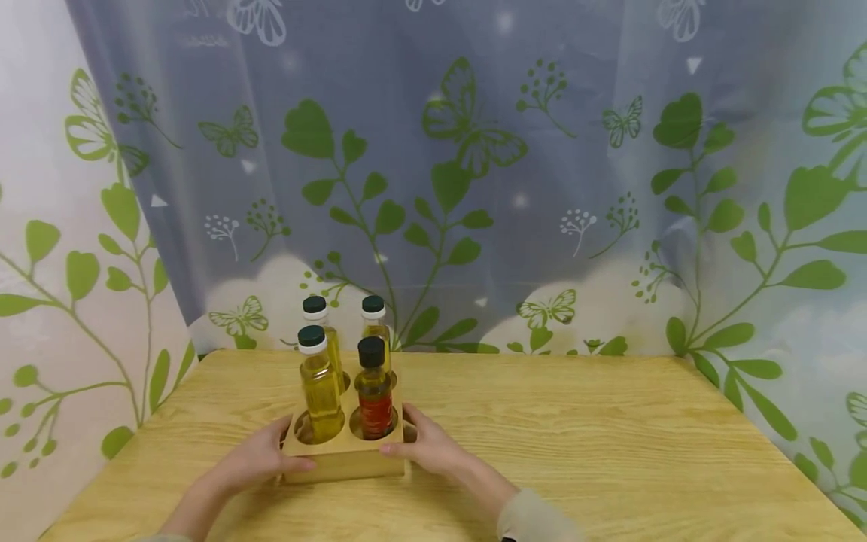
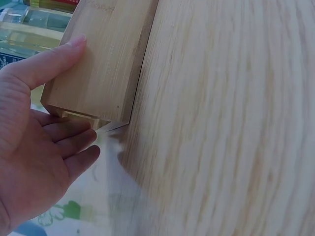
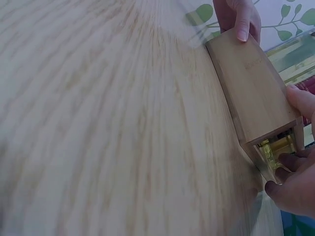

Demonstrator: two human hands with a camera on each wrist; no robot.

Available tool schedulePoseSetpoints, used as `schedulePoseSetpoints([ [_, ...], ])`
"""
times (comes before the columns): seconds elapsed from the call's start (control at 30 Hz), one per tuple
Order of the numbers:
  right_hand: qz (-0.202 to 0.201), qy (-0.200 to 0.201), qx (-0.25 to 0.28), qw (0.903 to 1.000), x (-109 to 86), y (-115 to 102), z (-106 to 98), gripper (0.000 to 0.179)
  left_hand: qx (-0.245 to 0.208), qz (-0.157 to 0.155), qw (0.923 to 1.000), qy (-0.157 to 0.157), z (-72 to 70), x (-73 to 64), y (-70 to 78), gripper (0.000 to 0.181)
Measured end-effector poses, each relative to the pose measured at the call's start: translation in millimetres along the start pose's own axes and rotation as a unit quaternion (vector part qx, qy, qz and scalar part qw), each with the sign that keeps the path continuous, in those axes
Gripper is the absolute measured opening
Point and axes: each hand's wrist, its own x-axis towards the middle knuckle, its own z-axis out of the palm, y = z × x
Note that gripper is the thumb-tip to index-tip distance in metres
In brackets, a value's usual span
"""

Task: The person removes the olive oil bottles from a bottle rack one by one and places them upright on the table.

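Observation:
A wooden bottle rack (image 1: 342, 464) with round holes sits on the table, held between both hands. My left hand (image 1: 257, 459) grips its left end, the thumb on the front face and the fingers at the side. On the opposite end my right hand (image 1: 433, 448) holds it, thumb (image 3: 301, 101) on the front and fingers at the side opening. Standing in the holes are a green-capped bottle of yellow oil (image 1: 320, 391) at front left and a black-capped bottle with a red label (image 1: 375, 406) at front right. Behind them are two more green-capped bottles, partly hidden.
The wood-grain table (image 1: 576, 436) stretches to the right of the rack. A blue curtain (image 1: 406, 188) printed with green leaves and butterflies hangs along the table's back edge, with pale patterned cloth (image 1: 813, 301) at the sides.

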Motion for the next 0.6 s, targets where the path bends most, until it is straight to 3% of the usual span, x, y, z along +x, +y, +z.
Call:
schedulePoseSetpoints([
  [0.33,0.011,0.009,-0.020,0.9997,-13.3,6,-17,0.092,0.035,0.004,0.9994,-0.005,11.5,6.7,15.1,0.094],
  [0.6,0.010,-0.001,-0.010,0.9999,-22.0,10,-30,0.093,0.004,0.009,0.9997,-0.020,21.5,13.9,24.9,0.096],
])
